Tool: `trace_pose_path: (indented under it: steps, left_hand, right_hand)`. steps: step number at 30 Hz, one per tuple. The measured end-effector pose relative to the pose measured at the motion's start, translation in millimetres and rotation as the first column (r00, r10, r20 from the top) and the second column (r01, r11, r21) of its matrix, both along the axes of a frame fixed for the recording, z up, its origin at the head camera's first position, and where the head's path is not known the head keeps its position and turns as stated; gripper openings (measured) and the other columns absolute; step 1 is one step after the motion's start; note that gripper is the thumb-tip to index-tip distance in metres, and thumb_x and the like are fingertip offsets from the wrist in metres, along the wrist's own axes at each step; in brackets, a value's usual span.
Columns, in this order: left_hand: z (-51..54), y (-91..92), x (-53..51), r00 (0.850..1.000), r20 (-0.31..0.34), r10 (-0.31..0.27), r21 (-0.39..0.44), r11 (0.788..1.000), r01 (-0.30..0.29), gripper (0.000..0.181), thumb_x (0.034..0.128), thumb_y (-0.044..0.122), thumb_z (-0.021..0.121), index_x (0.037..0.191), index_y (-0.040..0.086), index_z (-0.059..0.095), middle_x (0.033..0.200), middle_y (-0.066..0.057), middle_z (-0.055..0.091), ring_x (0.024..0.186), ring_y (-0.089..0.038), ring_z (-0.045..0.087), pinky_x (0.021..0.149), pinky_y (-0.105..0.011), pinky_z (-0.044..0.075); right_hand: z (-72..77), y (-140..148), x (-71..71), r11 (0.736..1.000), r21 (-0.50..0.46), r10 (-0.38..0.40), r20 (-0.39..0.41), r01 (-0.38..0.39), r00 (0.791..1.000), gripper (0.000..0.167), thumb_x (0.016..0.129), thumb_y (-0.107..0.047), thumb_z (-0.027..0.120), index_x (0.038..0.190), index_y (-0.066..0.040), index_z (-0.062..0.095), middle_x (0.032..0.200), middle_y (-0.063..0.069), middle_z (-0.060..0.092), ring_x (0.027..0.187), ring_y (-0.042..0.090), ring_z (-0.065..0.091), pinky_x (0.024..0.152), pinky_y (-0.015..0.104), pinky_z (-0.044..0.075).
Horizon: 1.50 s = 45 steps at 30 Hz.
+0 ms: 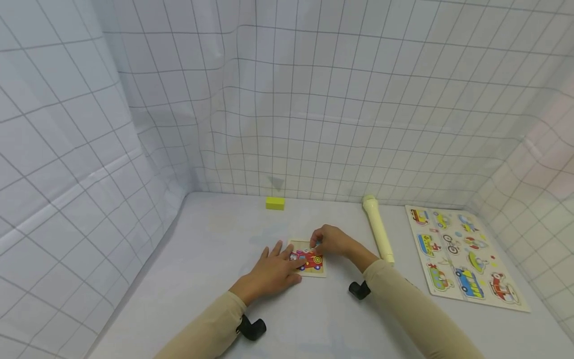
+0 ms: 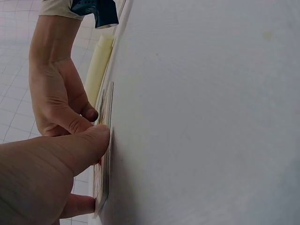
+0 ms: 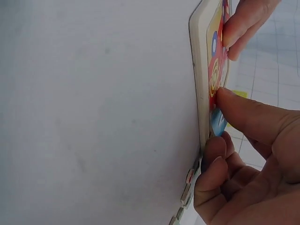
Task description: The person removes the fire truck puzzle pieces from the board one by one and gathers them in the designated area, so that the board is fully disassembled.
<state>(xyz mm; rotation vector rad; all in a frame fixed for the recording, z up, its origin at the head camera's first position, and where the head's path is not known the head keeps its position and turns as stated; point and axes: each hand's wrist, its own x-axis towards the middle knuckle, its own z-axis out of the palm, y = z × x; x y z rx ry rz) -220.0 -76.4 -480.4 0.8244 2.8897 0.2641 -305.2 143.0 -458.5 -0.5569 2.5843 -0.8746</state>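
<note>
A small wooden puzzle [image 1: 307,272] with a red car picture lies on the table between the hands. The left hand [image 1: 273,273] rests on its left side with fingers spread, thumb and fingertips touching the board and picture. At the upper right corner, the right hand [image 1: 334,241] has its thumb and curled fingers around a blue piece [image 3: 218,123], which borders the red part [image 3: 216,75] in the right wrist view. How far that piece sits into the board cannot be told. The left wrist view shows the left thumb [image 2: 96,140] at the board's edge.
A yellow block [image 1: 275,203] lies behind the puzzle. To the right are a pale yellow stick with a rounded end [image 1: 378,229] and a large board of vehicle pictures [image 1: 464,259]. Grid-patterned curtains enclose the back and sides.
</note>
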Motion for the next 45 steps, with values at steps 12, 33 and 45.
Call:
trace_pose_path:
  steps: [12, 33, 45]
  left_hand:
    - [0.1, -0.1, 1.9, 1.0, -0.001, -0.001, 0.012, 1.0, 0.001, 0.05, 0.0996, 0.049, 0.061, 0.147, 0.033, 0.057, 0.159, -0.016, 0.042, 0.149, -0.05, 0.027, 0.112, -0.072, 0.027]
    - [0.0, -0.8, 0.8, 1.0, 0.008, 0.001, 0.017, 1.0, -0.002, 0.048, 0.1006, 0.048, 0.06, 0.147, 0.034, 0.057, 0.161, -0.014, 0.04, 0.151, -0.048, 0.025, 0.114, -0.071, 0.025]
    - [0.2, -3.7, 1.9, 1.0, 0.004, 0.001, 0.045, 0.999, -0.002, 0.047, 0.1006, 0.046, 0.06, 0.146, 0.034, 0.058, 0.16, -0.015, 0.041, 0.151, -0.048, 0.025, 0.115, -0.071, 0.024]
  right_hand:
    - [4.7, 12.9, -2.0, 0.995, -0.09, -0.043, 0.039, 0.046, 0.998, 0.011, 0.091, -0.003, 0.07, 0.1, -0.008, 0.072, 0.091, 0.002, 0.064, 0.083, 0.017, 0.056, 0.072, 0.03, 0.048]
    - [38.2, 91.4, -26.2, 0.989, -0.143, -0.008, 0.226, 0.042, 0.974, 0.012, 0.098, -0.005, 0.062, 0.102, -0.001, 0.073, 0.077, 0.001, 0.056, 0.064, 0.013, 0.044, 0.056, 0.023, 0.035]
    - [45.3, 112.0, -31.9, 0.974, 0.222, 0.044, 0.062, -0.057, 0.997, 0.015, 0.089, 0.005, 0.063, 0.08, -0.005, 0.07, 0.077, -0.002, 0.057, 0.071, 0.013, 0.047, 0.065, 0.028, 0.039]
